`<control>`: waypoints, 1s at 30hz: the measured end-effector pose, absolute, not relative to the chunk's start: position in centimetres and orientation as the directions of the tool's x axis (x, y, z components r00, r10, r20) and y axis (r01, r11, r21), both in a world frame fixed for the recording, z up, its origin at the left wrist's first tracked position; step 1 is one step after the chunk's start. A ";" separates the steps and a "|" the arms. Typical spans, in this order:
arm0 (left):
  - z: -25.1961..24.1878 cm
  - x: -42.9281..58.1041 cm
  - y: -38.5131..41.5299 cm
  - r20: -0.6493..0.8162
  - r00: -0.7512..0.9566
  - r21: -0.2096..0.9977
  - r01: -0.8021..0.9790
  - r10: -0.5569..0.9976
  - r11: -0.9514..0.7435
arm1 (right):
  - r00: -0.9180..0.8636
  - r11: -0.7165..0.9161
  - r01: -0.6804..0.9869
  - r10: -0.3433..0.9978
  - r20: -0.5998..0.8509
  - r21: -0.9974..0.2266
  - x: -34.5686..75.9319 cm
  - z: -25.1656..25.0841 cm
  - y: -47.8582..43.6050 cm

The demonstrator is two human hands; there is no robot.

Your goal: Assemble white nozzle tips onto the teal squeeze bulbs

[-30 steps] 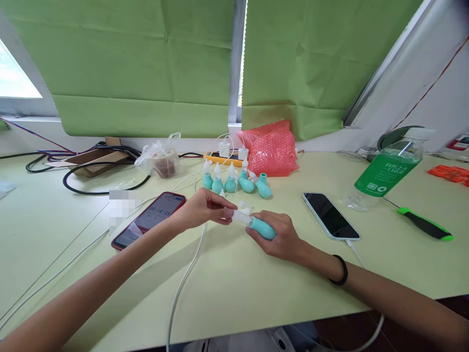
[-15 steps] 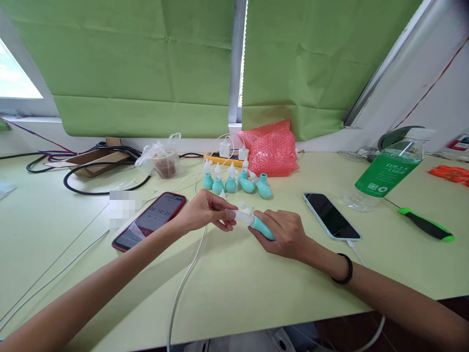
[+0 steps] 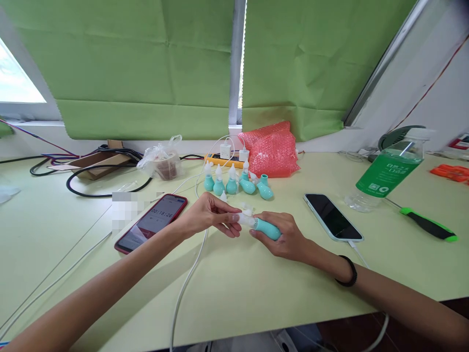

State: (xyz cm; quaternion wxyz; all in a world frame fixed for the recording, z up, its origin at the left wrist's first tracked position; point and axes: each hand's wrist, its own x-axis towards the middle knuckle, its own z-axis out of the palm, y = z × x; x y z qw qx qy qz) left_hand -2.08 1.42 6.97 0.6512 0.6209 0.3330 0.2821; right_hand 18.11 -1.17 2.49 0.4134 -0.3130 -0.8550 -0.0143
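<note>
Two-handed hold right now: gripping a teal bulb (image 3: 268, 229) in the right hand (image 3: 289, 235), wrapped round pretty snugly, and pinching the white nozzle (image 3: 247, 220) at its end with the left hand (image 3: 214, 215). Holding it all over the pale table (image 3: 234, 293), between a red-cased phone (image 3: 154, 222) and a light-cased phone (image 3: 332, 216), just in front of five more bulbs (image 3: 231, 187).

My right hand (image 3: 288, 235) covers part of the teal bulb (image 3: 267, 228), and my left hand (image 3: 209, 215) hides the left end of the white nozzle (image 3: 246, 220). Behind the nozzle, the clear pieces (image 3: 248, 209) are too small for me to identify. The right edge of view cuts off the orange object (image 3: 450, 172).
</note>
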 end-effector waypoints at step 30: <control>3.4 -2.3 3.0 0.363 0.439 0.255 0.802 0.822 -0.541 | 0.385 0.452 0.362 0.724 0.572 -0.815 26.8 2.1 10.1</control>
